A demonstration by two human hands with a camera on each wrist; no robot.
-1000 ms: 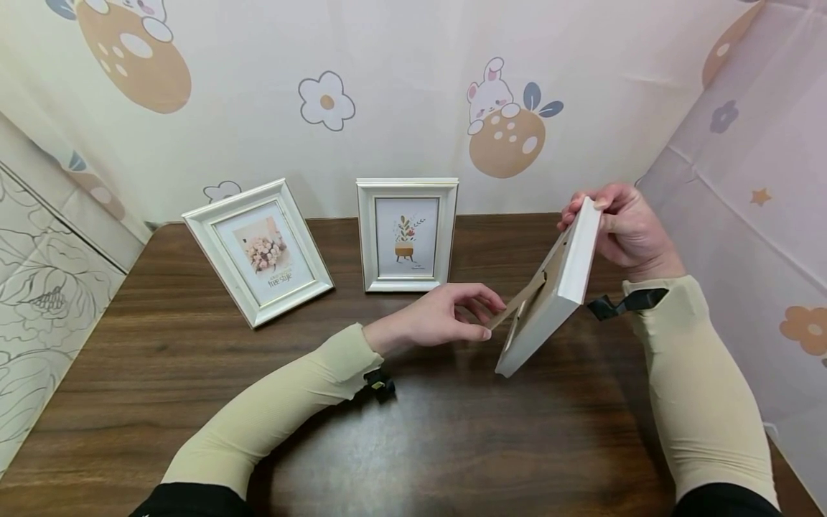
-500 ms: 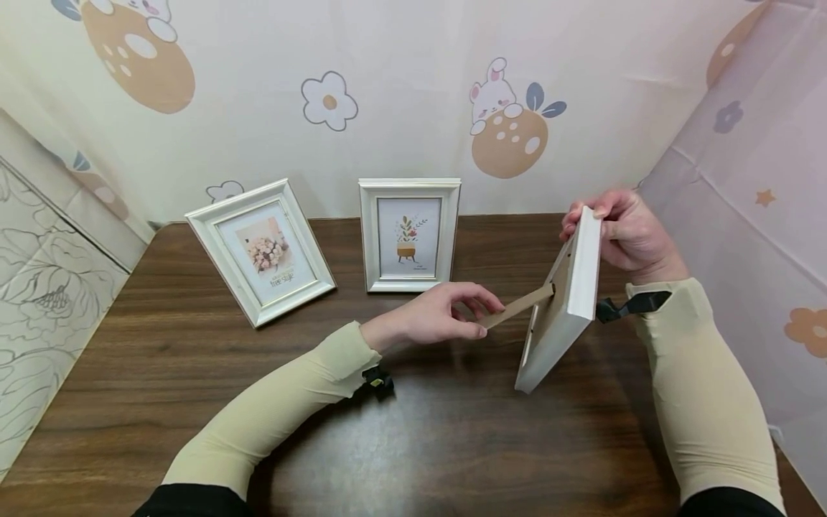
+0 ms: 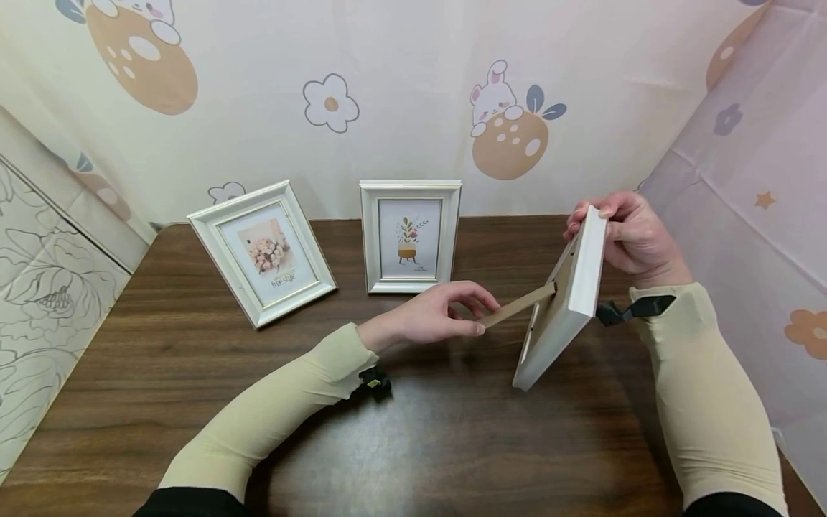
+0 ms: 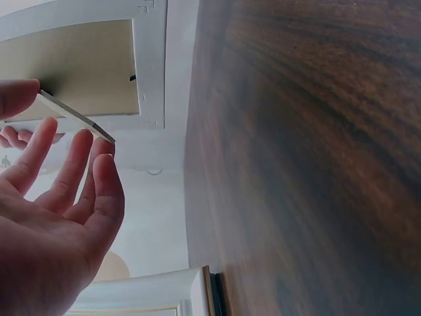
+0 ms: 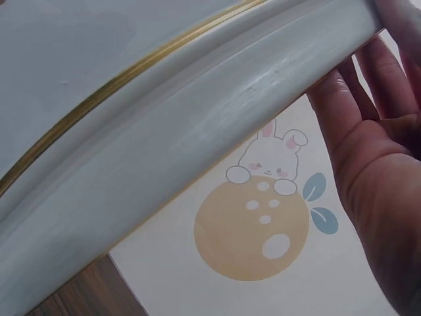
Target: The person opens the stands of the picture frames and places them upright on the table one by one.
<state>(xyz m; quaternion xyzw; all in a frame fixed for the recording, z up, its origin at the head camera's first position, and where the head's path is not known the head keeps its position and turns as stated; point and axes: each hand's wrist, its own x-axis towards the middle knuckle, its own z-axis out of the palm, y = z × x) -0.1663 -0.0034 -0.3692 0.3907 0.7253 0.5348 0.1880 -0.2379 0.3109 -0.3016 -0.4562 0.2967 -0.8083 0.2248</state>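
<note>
My right hand [image 3: 639, 240] grips the top edge of a white picture frame [image 3: 588, 266]. The frame is tilted, its brown backing facing left. With thumb and fingers, my left hand [image 3: 429, 316] pinches the free end of the frame's support leg [image 3: 522, 304], which stands out at an angle from the backing. In the left wrist view the leg [image 4: 74, 118] shows edge-on between thumb and fingers, with the backing [image 4: 92, 62] behind. Gold trim [image 5: 125, 74] on the frame's front appears in the right wrist view; its picture is mostly out of sight.
Behind my left hand, a white frame with a potted-plant picture [image 3: 411, 237] stands upright on the dark wooden table [image 3: 388, 445]. Farther left, another white frame with a flower picture [image 3: 265, 251] stands angled. A patterned curtain [image 3: 400, 43] hangs behind the table.
The held frame's lower end has swung right and its support leg now stands farther out from the backing. My left hand has stayed nearly in place; both hands keep their holds.
</note>
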